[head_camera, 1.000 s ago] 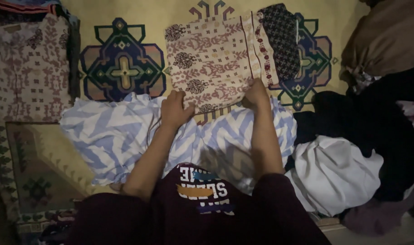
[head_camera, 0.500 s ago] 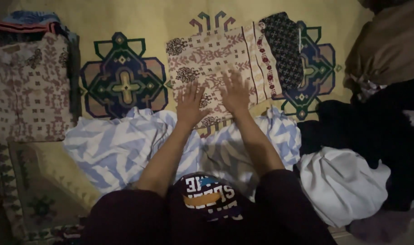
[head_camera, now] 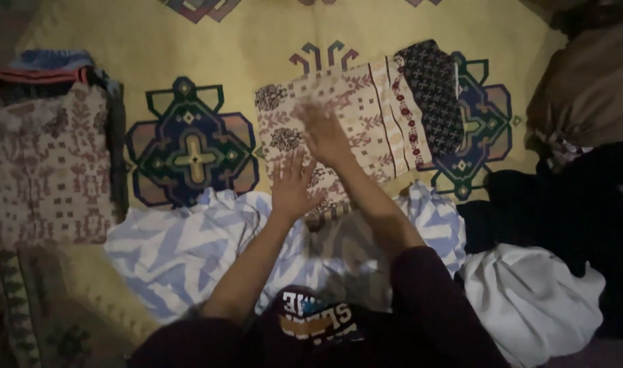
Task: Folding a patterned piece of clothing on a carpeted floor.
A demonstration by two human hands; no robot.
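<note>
Both hands lie flat on a folded patterned cloth (head_camera: 352, 116), which rests on the yellow carpet (head_camera: 257, 41) just in front of the person. The left hand (head_camera: 292, 187) presses near the cloth's near edge with fingers spread; the right hand (head_camera: 323, 131) is farther up the cloth, palm down, its fingers blurred but open. Neither grip pinches anything.

Smoothing of this kind seems to go best with flat palms sweeping from the middle toward the edges, so that the folds stay square and no crease is trapped.

The cloth is thin woven cotton, beige with maroon motifs, a striped band and a dark dotted panel (head_camera: 431, 88) at its right end. A soft, rumpled blue-and-white zigzag fabric (head_camera: 182, 245) lies just below it, and a white garment (head_camera: 529, 300) sits to the right.
</note>
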